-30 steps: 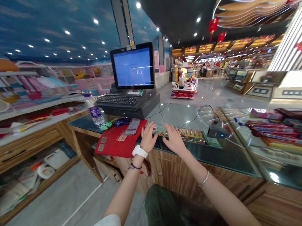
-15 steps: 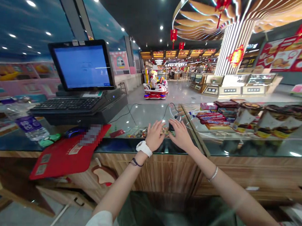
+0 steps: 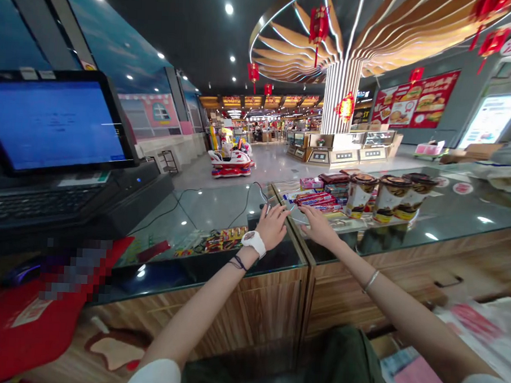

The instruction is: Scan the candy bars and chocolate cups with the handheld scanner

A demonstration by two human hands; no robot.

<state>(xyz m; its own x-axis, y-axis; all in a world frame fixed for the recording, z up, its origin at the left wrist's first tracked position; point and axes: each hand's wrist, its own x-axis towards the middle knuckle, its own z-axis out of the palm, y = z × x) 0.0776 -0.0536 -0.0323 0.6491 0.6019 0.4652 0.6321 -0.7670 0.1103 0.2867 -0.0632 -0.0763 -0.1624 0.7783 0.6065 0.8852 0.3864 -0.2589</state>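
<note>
Head view: dark green trousers point(image 3: 345, 359) and a white sleeve point(image 3: 158, 374) fill the bottom, nearest the camera, below the wooden front point(image 3: 271, 305) of a glass-topped table point(image 3: 208, 203). Toward the left end of the table's near edge, a red mat point(image 3: 24, 331) hangs over that edge. Both bare forearms stretch across the near edge; the left wrist carries a white watch point(image 3: 254, 243) and a dark band point(image 3: 237, 262), the right a silvery bracelet point(image 3: 371, 280). The left hand point(image 3: 273, 227) is palm down with its fingers a little spread, empty, just left of the metal seam point(image 3: 298, 236) that crosses the table. The right hand point(image 3: 320, 225) lies right of that seam, likewise palm down, wide and empty; from this angle I cannot tell whether either hand's fingertips rest on the glass. Small colourful packets point(image 3: 223, 240) show near the near edge, left of the left hand. Just past the right hand's fingertips, red and blue wrapped packs point(image 3: 317, 201) lie in a pile toward the table's far edge, and three lidded cups point(image 3: 389, 202) stand upright to their right. A monitor point(image 3: 55, 123) rises at the table's left end, behind a keyboard point(image 3: 30, 198). Well beyond the far edge, a white and red ride-on car point(image 3: 231, 161) stands on the floor, and farther back rises a ribbed column point(image 3: 332, 99).
</note>
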